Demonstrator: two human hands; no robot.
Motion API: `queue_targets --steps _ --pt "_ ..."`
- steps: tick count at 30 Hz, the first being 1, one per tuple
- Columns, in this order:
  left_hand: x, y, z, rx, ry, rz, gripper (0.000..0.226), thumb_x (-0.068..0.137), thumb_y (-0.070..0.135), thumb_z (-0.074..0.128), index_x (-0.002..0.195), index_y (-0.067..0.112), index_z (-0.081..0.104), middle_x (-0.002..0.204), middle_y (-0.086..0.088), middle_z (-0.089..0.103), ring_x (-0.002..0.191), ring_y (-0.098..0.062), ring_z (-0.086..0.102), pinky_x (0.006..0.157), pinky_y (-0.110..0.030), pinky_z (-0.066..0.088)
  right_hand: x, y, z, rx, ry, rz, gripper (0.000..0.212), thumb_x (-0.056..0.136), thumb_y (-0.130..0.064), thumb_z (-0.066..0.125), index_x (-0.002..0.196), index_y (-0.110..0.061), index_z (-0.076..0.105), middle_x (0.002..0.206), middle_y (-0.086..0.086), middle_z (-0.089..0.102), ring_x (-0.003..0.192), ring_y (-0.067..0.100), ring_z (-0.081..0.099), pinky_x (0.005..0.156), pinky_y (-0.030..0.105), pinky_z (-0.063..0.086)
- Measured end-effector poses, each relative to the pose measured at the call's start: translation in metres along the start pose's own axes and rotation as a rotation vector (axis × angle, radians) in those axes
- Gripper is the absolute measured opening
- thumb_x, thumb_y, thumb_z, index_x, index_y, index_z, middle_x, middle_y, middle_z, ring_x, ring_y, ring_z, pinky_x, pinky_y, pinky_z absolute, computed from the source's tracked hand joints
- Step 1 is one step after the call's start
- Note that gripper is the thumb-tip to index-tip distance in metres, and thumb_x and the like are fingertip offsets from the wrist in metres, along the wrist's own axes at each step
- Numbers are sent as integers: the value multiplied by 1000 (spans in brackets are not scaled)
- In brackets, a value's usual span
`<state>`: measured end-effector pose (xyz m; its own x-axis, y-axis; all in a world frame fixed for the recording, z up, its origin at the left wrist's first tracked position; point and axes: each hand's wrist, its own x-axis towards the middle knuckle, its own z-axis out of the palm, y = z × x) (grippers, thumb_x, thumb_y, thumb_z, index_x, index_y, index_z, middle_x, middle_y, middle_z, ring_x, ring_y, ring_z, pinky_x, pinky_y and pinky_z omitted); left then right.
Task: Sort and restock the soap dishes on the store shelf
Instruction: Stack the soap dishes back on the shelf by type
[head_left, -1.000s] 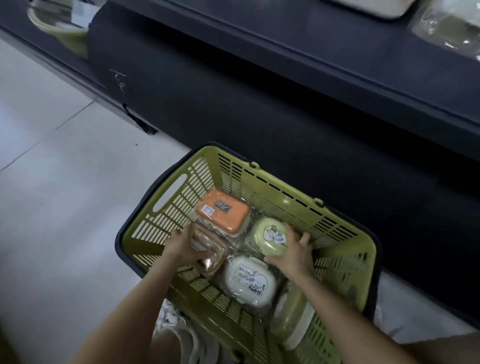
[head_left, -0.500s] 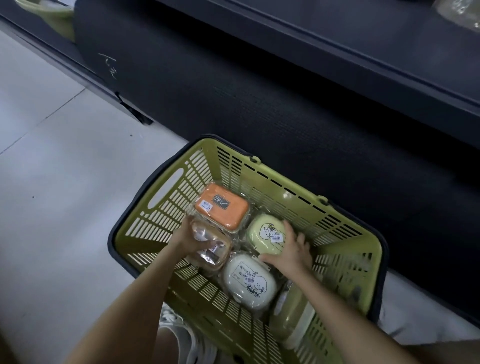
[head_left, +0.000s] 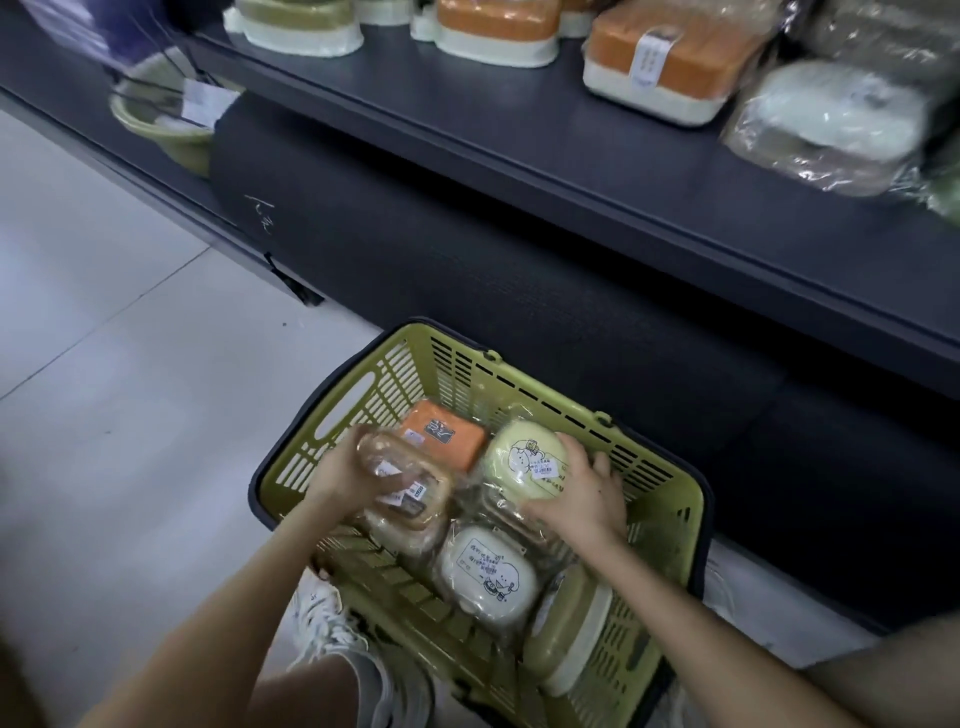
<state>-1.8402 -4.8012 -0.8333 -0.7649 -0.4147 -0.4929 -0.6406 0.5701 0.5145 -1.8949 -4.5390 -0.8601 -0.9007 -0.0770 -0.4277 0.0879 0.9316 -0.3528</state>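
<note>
Both hands are down in the green basket (head_left: 675, 499): the left hand (head_left: 350, 467) grips a brown wrapped soap dish (head_left: 405, 483) and the right hand (head_left: 576, 493) grips a pale yellow soap dish (head_left: 522, 457), with one orange soap dish (head_left: 447, 434) just beyond and between them. Nearer the person than the right hand lie one white soap dish (head_left: 488, 577) and one olive soap dish (head_left: 566, 634) on its edge (five countable; wrapping hides any others). Both forearms reach forward and down, left fingers curled round the brown dish's far end, right palm down, fingers hooked over the yellow dish's side.
</note>
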Motion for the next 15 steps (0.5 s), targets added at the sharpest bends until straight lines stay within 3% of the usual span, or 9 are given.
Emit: queue_targets --steps 4,10,15 --pt "-27 29 -37 -110 66 74 82 57 47 87 124 24 46 114 -3 62 98 -27 63 80 -43 55 -28 -12 -59 38 80 -76 106 60 -62 81 146 -39 24 143 10 36 124 30 43 84 33 47" --pt "-69 96 -70 -385 101 166 64 69 25 85 120 24 45 110 -12 60 75 -28 64 63 -43 57 -88 -12 -158 158 261 -213 101 58 -61 81 143 -45 27 127 -2 39 117 21 41 90 34 44" --pt "-108 168 -83 -466 100 277 58 72 26 84 117 25 48 102 0 61 82 -25 67 70 -46 60 -125 16 -233 175 439 -222 98 57 -60 81 141 -49 30 122 -5 39 116 19 41 90 32 40"
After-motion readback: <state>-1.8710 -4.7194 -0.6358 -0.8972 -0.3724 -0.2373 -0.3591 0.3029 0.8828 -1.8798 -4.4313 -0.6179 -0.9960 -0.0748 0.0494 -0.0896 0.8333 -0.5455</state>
